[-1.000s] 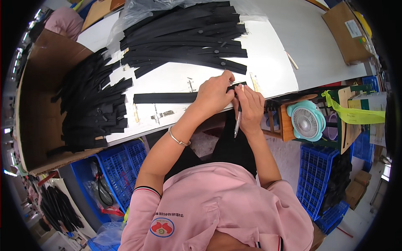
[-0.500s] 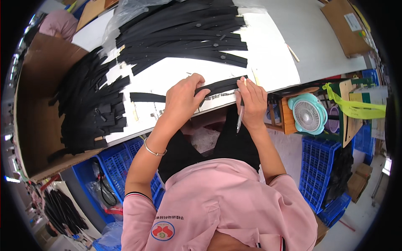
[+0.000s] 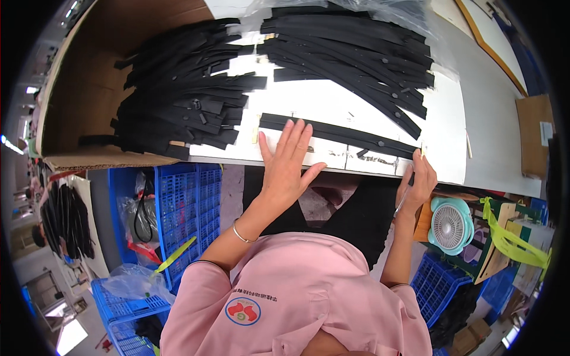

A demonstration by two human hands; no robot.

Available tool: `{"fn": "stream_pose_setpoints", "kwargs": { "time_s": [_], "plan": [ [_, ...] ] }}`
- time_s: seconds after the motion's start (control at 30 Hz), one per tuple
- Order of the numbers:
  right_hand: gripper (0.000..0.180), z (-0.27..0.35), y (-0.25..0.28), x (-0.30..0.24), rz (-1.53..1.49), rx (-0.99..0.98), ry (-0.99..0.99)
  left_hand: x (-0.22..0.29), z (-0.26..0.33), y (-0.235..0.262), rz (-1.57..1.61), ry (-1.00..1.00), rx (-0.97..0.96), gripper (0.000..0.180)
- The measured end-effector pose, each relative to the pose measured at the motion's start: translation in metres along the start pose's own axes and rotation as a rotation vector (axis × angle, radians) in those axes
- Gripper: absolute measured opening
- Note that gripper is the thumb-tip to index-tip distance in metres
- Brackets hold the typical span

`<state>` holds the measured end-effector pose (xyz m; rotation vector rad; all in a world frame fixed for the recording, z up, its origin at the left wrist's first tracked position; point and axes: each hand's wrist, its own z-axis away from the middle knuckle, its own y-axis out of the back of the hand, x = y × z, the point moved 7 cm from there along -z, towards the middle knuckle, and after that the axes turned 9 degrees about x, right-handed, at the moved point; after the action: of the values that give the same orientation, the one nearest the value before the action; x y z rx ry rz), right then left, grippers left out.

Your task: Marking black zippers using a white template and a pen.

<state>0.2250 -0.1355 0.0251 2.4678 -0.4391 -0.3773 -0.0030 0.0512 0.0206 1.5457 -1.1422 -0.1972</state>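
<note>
A long black zipper (image 3: 341, 133) lies stretched along the front of the white board (image 3: 332, 98), with a small pull near its right part. My left hand (image 3: 286, 157) rests flat near the zipper's left end, fingers spread, fingertips on the tape and thumb out to the right. At the zipper's right end, the fingertips of my right hand (image 3: 419, 181) touch the tape. A slim pen (image 3: 402, 199) is held in that hand, its shaft slanting down past the palm. The curled fingers hide part of the pen.
Behind lies a broad pile of black zippers (image 3: 356, 50); another pile (image 3: 178, 101) spills from a cardboard box (image 3: 71, 101) on the left. Blue crates (image 3: 178, 202) stand below the table on the left. A turquoise fan (image 3: 449, 226) sits at the right below the table edge.
My left hand has gone from pinching the zipper mid-length to lying flat near its left end. The zipper now lies straighter. The whole view has shifted, showing more of the left side.
</note>
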Motion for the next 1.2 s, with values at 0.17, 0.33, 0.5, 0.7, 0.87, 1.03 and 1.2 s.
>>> {"fn": "stream_pose_setpoints", "kwargs": {
  "time_s": [0.17, 0.33, 0.5, 0.7, 0.87, 1.03, 1.2],
  "plan": [
    [0.038, -0.001, -0.001, 0.000, -0.007, -0.009, -0.007, -0.021, 0.007, 0.018, -0.076, 0.086, 0.021, 0.081],
    [0.039, -0.003, 0.000, -0.001, -0.009, -0.020, -0.012, -0.029, 0.022, 0.024, -0.086, 0.082, 0.025, 0.083],
    [0.038, -0.012, 0.004, -0.005, 0.025, -0.077, -0.052, -0.039, 0.024, 0.027, -0.025, 0.115, 0.044, 0.085],
    [0.030, -0.046, -0.018, -0.060, -0.547, -0.180, -0.565, -0.043, 0.027, 0.025, -0.017, 0.105, 0.082, 0.087],
    [0.022, -0.063, -0.079, -0.136, -0.933, -0.598, -0.672, -0.043, 0.027, 0.025, -0.001, 0.114, 0.090, 0.088],
    [0.019, -0.056, -0.116, -0.176, -0.996, -0.608, -0.749, -0.044, 0.027, 0.023, 0.030, 0.133, 0.086, 0.087],
    [0.018, -0.049, -0.123, -0.180, -0.882, -0.593, -0.628, -0.046, 0.030, 0.023, 0.037, 0.115, 0.124, 0.086]
  ]
}}
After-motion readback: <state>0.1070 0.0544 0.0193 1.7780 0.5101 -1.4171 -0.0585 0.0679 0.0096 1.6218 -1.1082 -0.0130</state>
